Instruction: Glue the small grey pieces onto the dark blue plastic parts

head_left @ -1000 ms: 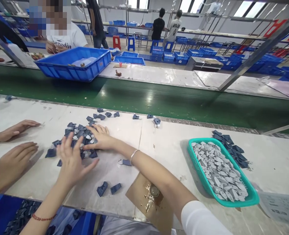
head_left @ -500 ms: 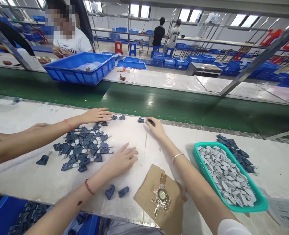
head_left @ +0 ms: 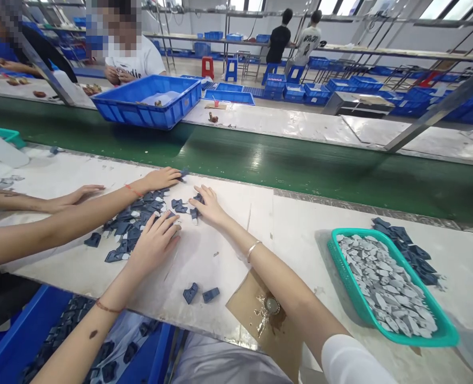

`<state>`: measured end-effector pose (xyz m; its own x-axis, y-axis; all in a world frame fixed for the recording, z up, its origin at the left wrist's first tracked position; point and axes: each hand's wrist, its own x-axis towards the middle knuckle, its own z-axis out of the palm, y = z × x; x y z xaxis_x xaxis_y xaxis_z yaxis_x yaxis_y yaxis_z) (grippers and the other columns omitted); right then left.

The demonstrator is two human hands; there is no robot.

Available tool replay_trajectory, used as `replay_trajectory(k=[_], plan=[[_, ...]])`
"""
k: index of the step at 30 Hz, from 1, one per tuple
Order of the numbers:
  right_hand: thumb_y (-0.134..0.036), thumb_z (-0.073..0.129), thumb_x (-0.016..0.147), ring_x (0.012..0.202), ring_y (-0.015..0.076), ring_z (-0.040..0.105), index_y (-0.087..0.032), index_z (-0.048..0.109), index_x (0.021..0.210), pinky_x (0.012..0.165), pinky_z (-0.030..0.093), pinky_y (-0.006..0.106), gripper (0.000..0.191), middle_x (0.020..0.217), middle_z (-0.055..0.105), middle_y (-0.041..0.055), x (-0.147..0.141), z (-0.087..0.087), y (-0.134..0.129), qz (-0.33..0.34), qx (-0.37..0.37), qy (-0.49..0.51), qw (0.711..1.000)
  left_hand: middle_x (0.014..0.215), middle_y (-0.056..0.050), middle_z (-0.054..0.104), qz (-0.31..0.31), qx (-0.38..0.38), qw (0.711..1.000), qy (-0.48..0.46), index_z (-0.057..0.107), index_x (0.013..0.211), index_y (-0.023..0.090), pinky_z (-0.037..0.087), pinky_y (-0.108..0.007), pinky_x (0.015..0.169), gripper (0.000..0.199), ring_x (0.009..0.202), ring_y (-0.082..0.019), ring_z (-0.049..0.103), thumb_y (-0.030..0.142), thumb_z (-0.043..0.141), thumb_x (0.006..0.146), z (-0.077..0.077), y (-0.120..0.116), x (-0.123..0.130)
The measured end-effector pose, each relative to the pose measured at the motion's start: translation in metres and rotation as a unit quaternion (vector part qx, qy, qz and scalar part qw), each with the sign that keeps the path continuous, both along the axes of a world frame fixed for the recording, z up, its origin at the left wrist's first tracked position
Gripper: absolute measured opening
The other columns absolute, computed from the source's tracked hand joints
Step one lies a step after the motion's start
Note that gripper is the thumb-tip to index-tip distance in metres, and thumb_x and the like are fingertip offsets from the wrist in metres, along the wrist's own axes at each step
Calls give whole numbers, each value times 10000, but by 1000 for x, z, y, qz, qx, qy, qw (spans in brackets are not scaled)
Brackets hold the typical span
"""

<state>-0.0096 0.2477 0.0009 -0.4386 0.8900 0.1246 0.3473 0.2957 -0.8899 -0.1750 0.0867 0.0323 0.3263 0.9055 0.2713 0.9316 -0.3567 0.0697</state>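
Note:
My left hand rests palm down, fingers spread, on the right edge of a pile of dark blue plastic pieces, several with pale grey parts attached. My right hand reaches in from the right. Its fingers are apart and touch a dark blue piece, partly hidden under them. Just left of those fingertips lie loose dark blue pieces. Two more dark blue pieces sit apart, near the table's front edge.
A co-worker's hand is at the pile's far side, the other hand further left. A green basket of pale grey parts stands right, beside dark pieces. Cardboard carries a wet, shiny puddle. A green conveyor belt runs behind.
Both my hands have moved left to the pile; the right has come from the table's far edge with dark pieces near its fingers. The view has shifted too.

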Motion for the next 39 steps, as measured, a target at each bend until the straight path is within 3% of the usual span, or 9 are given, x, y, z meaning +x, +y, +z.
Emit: replay_trajectory(k=[5,9,14,18,25,31,34,37,39], plan=[[-374,546,966,1324,232,566,-223,623,1344,1145,412,396,414,1436,610,88,82,28,-44,27,-8,33,999,1469,-120,556,-80,-93,986,-111,518,1358,237,449,-491,1104,425,1358,-304,508,404,562,969,14,-63,38],[-377,563,944,1160,247,655,-239,703,1169,1050,478,428,299,1249,715,74,189,48,-100,-89,42,8,995,1342,-113,604,-85,-135,976,-148,572,1305,251,529,-427,973,361,1223,-289,573,356,595,960,-6,-95,70],[-359,531,906,911,261,676,-223,728,1059,820,534,414,284,1068,741,95,331,48,-162,-376,125,-183,900,1146,-95,635,-62,-110,974,-188,644,1158,222,537,-392,884,237,1055,-247,609,202,464,1004,-37,-94,86],[-332,499,872,938,292,680,-174,718,1080,793,536,418,341,1068,723,139,393,37,-184,-303,78,-315,896,1107,-104,630,-31,-74,976,-202,643,1158,201,524,-418,870,249,990,-265,597,273,456,1010,-47,-80,99],[-374,524,938,984,318,667,-192,738,1032,832,515,421,296,1081,720,143,384,33,-164,-238,74,-434,865,1093,-109,674,4,-59,978,-201,642,1135,195,494,-439,853,274,954,-299,584,360,468,1003,-44,-62,125],[-351,597,902,880,292,685,-184,739,958,751,521,401,226,961,756,119,382,40,-158,-262,43,-379,887,996,-86,702,69,5,956,-286,647,1064,202,497,-421,872,216,973,-288,624,377,589,952,-26,-70,136],[-421,665,870,854,273,692,-204,746,1004,745,543,401,267,926,751,101,377,47,-173,-309,-4,-171,936,1038,-51,676,105,-44,885,-452,669,1039,247,515,-382,917,189,1009,-250,655,390,651,917,-9,-80,144],[-447,728,835,845,252,686,-243,765,1021,747,553,392,278,837,721,64,359,55,-193,-308,-57,28,949,1032,-47,702,117,-177,745,-632,683,1071,245,541,-352,920,250,991,-234,705,419,691,890,1,-91,152],[-453,732,834,768,223,659,-259,776,1021,688,545,373,273,811,703,54,341,59,-204,-296,-87,103,946,952,-54,733,127,-252,679,-678,685,1091,224,561,-342,870,325,934,-239,728,454,722,864,0,-97,157]])
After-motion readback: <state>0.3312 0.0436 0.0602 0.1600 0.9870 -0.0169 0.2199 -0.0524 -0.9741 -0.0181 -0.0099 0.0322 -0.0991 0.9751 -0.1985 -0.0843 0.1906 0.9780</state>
